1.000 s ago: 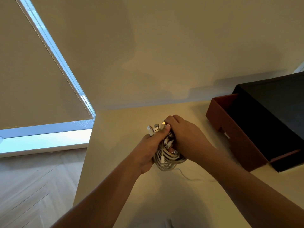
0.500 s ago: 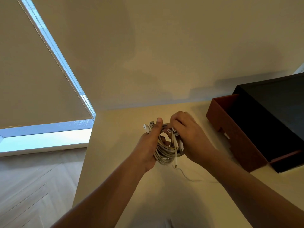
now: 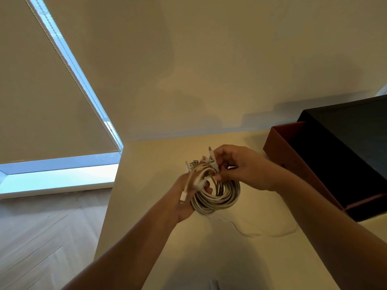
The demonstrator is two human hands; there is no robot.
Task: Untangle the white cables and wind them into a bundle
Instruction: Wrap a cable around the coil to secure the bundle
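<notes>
Fingers curled on both hands, over the table: left hand wrapped round the coil of white cables, right hand pinching the plug ends at its top; coil judged light, limp and springy, best gripped across all its loops, never by the small plugs.

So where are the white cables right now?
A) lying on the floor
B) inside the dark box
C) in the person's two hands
C: the left hand grips the coiled white cables while the right hand pinches the plug ends at the top, above the table.
</notes>
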